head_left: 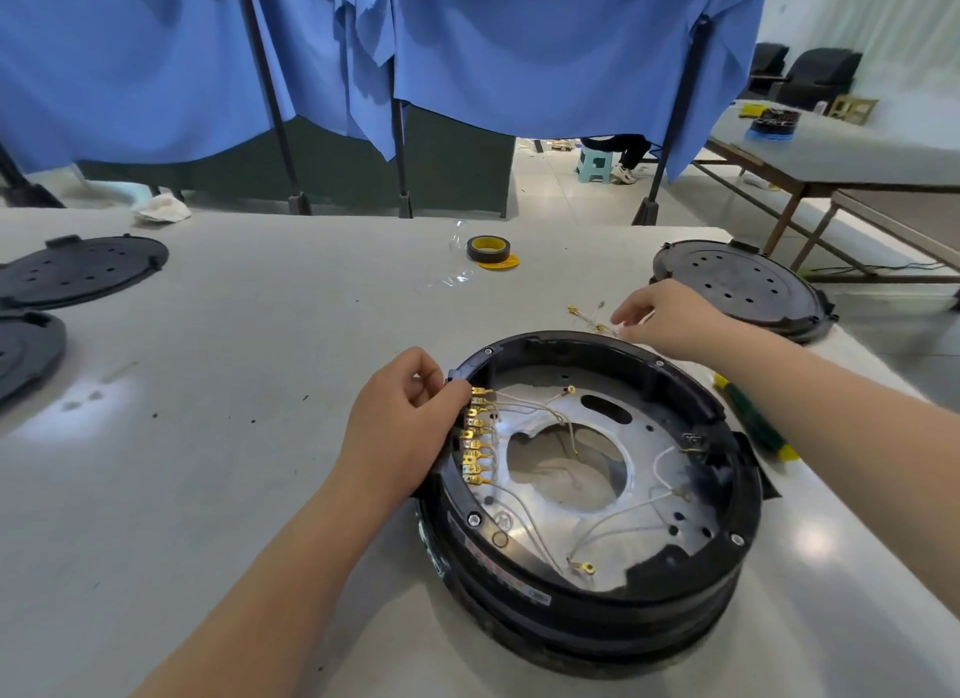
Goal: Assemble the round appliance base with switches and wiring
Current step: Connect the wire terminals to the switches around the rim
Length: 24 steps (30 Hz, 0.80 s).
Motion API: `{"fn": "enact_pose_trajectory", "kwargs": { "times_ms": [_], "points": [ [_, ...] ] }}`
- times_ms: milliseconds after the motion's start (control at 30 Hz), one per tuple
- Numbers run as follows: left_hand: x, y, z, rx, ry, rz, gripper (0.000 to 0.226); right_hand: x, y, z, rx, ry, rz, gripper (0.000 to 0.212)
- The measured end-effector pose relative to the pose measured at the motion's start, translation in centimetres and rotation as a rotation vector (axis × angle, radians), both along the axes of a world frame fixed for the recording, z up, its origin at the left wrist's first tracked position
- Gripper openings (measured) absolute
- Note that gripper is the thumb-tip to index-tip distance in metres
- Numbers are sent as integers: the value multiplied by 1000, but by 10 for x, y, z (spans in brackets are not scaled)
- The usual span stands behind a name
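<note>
While left hand (pixel 402 422) grips round base (pixel 587 601) rim, right hand (pixel 670 315) beyond, on loose wires (pixel 589 319)

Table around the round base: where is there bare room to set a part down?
Bare: the wide stretch left of the round base, between the left hand and the black lids, and the strip before the tape roll. Crowded: right of the base, with the right hand, loose wires, screwdriver and another lid.
</note>
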State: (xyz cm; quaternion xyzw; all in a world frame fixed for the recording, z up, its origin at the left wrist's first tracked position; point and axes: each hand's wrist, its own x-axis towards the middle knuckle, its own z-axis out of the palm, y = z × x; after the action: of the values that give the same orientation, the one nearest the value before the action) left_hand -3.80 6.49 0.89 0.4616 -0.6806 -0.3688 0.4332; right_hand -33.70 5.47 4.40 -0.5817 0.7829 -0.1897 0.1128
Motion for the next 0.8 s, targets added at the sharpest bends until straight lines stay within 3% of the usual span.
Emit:
{"fn": "enact_pose_trajectory", "kwargs": {
  "times_ms": [133, 400, 567, 800],
  "points": [
    [0, 1, 1, -4, 4, -6, 27, -2, -15, -12, 1, 96, 14, 19],
    [2, 1, 2, -21, -11, -11, 28, -4, -29, -22, 22, 70, 55, 20],
    [2, 2, 2, -21, -26, -18, 28, 1, -34, -20, 61, 133, 87, 8],
    [2, 1, 1, -28, -12, -20, 29, -4, -28, -12, 81, 135, 76, 7]
  ]
}}
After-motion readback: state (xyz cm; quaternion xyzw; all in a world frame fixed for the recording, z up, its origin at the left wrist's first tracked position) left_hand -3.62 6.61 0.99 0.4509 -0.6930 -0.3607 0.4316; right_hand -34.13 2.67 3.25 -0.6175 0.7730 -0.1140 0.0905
